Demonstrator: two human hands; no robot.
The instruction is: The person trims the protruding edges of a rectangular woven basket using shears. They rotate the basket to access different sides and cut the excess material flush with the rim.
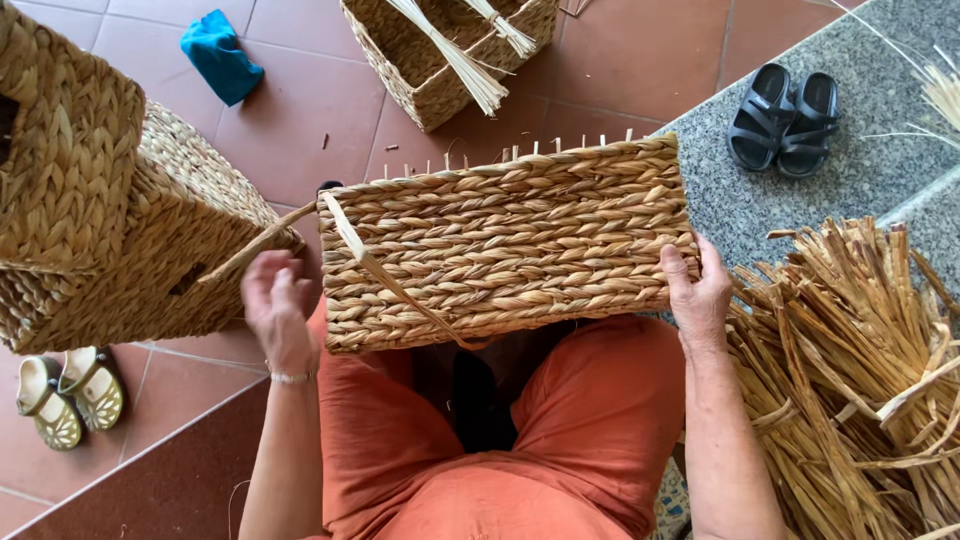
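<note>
A rectangular woven straw basket [510,240] lies on its side across my lap, over orange trousers. My right hand [697,290] grips its right edge, thumb on the woven face. My left hand [275,305] is at the basket's left edge, fingers curled around a flat loose straw strand [375,265] that runs diagonally over the weave. Short straw ends stick up along the basket's far rim.
Finished woven baskets [95,200] are stacked at left. Another basket [440,60] with straw bundles stands farther ahead. A heap of dried straw [860,370] lies right. Black sandals [785,115] sit on the grey stone step, pale shoes [70,395] lower left, a blue cloth [220,55] on tiles.
</note>
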